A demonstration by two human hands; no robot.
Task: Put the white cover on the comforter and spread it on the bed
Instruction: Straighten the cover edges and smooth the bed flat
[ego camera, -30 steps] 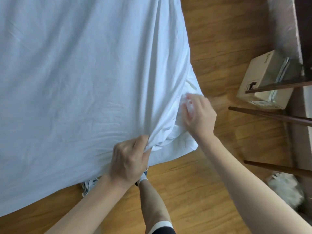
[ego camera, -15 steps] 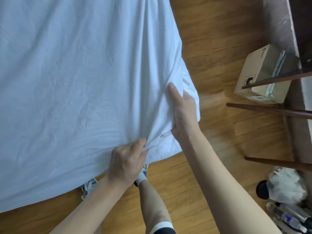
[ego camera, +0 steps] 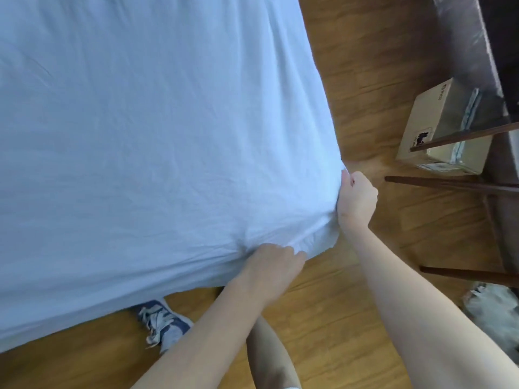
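The white cover (ego camera: 146, 130) with the comforter inside lies spread over the bed and fills the left and middle of the view. Its near right corner hangs over the wooden floor. My left hand (ego camera: 273, 266) grips the bottom edge of the cover just left of that corner, fingers curled into the cloth. My right hand (ego camera: 356, 199) grips the cover's right edge at the corner in a fist. The bed itself is hidden under the cover.
Wooden floor (ego camera: 351, 88) runs along the right side and front of the bed. A cardboard box (ego camera: 438, 127) sits at the right under dark wooden furniture legs (ego camera: 449, 185). My shoe (ego camera: 161, 322) stands at the bed's front edge. A pale crumpled thing (ego camera: 494, 313) lies at lower right.
My right hand went from lying flat on the corner folds to gripping the right edge in a fist. The bunched corner has been pulled flatter. My left hand shifted right along the bottom edge.
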